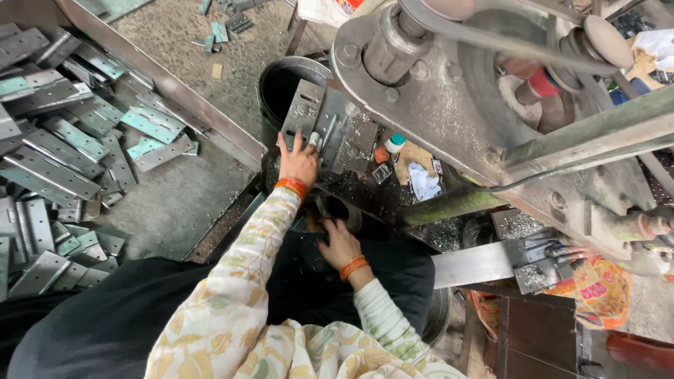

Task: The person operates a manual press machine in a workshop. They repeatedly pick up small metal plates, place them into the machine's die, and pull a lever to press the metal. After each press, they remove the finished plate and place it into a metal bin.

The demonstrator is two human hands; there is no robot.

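Below the big grey press machine [449, 91], the left hand [298, 160] lies with fingers spread flat on a punched metal plate [303, 105] resting on the machine's bed, just beside a dark bucket [281, 81]. Nearer the body, under the machine's edge, the right hand [339, 242] curls around something dark; what it grips cannot be told. Left of the machine, a heap of hinge plates [63, 133] fills a tray.

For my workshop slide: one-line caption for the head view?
Left hand presses a flat grey metal plate at the press machine; right hand rests below.
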